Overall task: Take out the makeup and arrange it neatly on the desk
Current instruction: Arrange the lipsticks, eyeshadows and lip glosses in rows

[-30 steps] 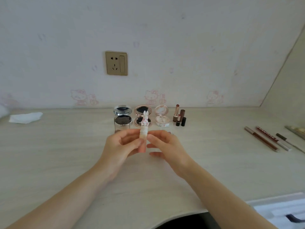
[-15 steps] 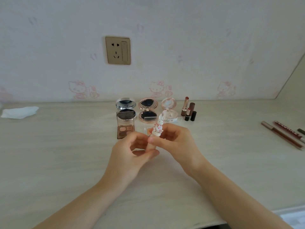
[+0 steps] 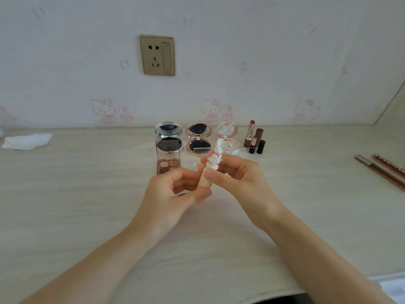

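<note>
Centre frame, above the pale woodgrain tabletop point(image 3: 87, 205): a slim peach plastic tube with a glossy white rabbit-figure cap point(image 3: 209, 172), tilted. Left hand point(image 3: 173, 194) pinches its base; right hand point(image 3: 238, 178) pinches below the cap.

The lower part of the rabbit-topped tube point(image 3: 207, 181) is covered by the left hand point(image 3: 173, 194), and the right hand's point(image 3: 238, 183) thumb crosses its middle, so where cap meets body cannot be told. Behind the tube, a small clear item point(image 3: 198, 166) on the counter point(image 3: 65, 205) is mostly hidden and cannot be named. The eyeshadow palette point(image 3: 168, 160) hides the front of the silver compact point(image 3: 169, 134). Two brown pencils point(image 3: 381, 170) run off the right edge, their lettering cut short. Both forearms leave the bottom edge. A pale object point(image 3: 392, 288) at the lower right corner is too cropped to identify
</note>
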`<state>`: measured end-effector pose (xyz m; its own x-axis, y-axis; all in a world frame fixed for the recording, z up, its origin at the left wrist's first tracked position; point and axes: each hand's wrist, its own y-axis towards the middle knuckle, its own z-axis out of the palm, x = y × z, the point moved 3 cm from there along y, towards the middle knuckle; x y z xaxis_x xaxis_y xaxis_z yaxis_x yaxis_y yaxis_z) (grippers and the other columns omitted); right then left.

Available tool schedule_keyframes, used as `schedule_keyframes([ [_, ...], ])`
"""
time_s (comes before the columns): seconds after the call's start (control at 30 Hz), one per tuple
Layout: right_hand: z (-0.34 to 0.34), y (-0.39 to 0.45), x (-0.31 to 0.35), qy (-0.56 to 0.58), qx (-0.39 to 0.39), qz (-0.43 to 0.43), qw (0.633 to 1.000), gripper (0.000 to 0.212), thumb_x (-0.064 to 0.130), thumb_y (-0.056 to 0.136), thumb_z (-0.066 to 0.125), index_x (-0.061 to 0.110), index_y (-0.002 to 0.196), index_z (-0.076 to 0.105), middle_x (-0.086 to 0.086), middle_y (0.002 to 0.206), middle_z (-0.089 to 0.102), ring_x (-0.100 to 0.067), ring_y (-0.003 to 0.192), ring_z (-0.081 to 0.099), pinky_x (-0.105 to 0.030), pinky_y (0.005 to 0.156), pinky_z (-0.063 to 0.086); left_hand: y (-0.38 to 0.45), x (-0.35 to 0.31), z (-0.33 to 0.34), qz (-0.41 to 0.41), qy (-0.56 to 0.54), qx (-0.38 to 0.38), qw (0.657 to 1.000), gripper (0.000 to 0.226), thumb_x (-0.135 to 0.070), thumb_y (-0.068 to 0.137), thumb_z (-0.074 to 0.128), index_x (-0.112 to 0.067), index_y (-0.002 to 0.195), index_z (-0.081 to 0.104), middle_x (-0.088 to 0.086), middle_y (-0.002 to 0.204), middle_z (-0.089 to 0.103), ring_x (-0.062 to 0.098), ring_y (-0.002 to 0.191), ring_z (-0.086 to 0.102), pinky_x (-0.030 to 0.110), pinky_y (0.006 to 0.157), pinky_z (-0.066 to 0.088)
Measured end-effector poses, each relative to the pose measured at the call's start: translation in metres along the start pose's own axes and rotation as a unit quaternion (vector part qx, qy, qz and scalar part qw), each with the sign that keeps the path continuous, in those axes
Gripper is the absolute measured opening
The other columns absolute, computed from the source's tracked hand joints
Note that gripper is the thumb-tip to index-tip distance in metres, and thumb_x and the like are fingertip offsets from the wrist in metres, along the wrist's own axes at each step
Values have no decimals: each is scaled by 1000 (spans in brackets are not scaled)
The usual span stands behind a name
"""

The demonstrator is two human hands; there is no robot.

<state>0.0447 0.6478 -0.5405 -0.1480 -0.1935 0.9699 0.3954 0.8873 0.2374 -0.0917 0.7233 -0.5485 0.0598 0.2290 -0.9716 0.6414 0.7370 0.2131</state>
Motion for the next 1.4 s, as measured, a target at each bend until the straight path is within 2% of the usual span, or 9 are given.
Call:
schedule_keyframes([
  [0.13, 4, 0, -1, -12, -19, 14, 1000, 33, 23, 70, 79, 19, 101, 67, -4, 96, 70, -23, 99, 64, -47, 95, 50, -2, 0, 4, 10, 4, -11, 1000, 23, 0, 67, 81, -12, 84, 71, 1, 71, 73, 13, 70, 70, 20, 66, 54],
  [0.27, 0, 3, -3, 7, -53, 13, 998, 32, 9, 73, 80, 4, 100, 63, -11, 94, 72, -28, 95, 67, -45, 90, 53, -1, 1, 4, 14, 3, -14, 1000, 24, 1, 67, 80, -11, 86, 71, 1, 73, 73, 13, 70, 69, 21, 67, 54],
  [0.37, 0, 1, -2, 89, -1, 36, 995, 29, -2, 83, 68, 1, 110, 60, -11, 104, 73, -30, 99, 68, -39, 92, 53, 1, 1, 1, 14, 1, -16, 1000, 23, 1, 69, 80, -10, 88, 72, 1, 77, 74, 12, 70, 69, 18, 67, 52],
  [0.57, 1, 3, -5, 38, -38, 24, 998, 34, 9, 74, 78, 7, 105, 63, -10, 101, 72, -30, 100, 67, -45, 92, 53, 1, 3, 3, 16, 8, -11, 1000, 24, -1, 69, 80, -13, 88, 71, -1, 77, 74, 11, 74, 70, 18, 69, 53],
  [0.73, -1, 2, -4, 105, -6, 41, 994, 35, 0, 79, 68, 1, 113, 59, -13, 108, 71, -32, 104, 66, -44, 98, 49, 2, 4, 1, 22, 12, -19, 1000, 19, -4, 74, 77, -14, 90, 72, -1, 80, 75, 13, 75, 70, 21, 72, 55],
  [0.9, 0, 4, -7, 68, -44, 37, 996, 35, 11, 75, 76, 2, 105, 62, -19, 104, 70, -33, 102, 66, -52, 97, 48, -2, 1, 4, 33, 17, -8, 999, 14, -21, 77, 74, -19, 91, 72, -3, 81, 74, 13, 77, 70, 29, 74, 57],
  [1.1, -3, 3, -5, 189, -15, 73, 979, 37, -5, 79, 67, 7, 113, 59, -13, 101, 71, -24, 97, 68, -38, 95, 50, 0, 2, -3, 60, 6, -60, 996, 16, -9, 82, 70, -21, 94, 71, -9, 84, 74, 5, 74, 68, 19, 70, 54],
  [1.23, -1, 2, -4, 110, -22, 100, 989, 42, 24, 72, 76, 6, 108, 63, -8, 97, 68, -16, 87, 65, -28, 79, 52, 2, 4, -7, 49, -2, -70, 996, 17, -6, 80, 73, -16, 92, 68, -7, 85, 74, 7, 75, 68, 19, 70, 53],
  [1.4, -2, 0, -4, 98, -40, 98, 989, 20, 6, 81, 70, 8, 101, 67, 1, 83, 71, -10, 78, 65, -23, 74, 51, 1, 5, -5, 51, -11, -59, 997, 14, -6, 82, 70, -14, 93, 68, -7, 84, 74, 6, 73, 68, 16, 67, 51],
])
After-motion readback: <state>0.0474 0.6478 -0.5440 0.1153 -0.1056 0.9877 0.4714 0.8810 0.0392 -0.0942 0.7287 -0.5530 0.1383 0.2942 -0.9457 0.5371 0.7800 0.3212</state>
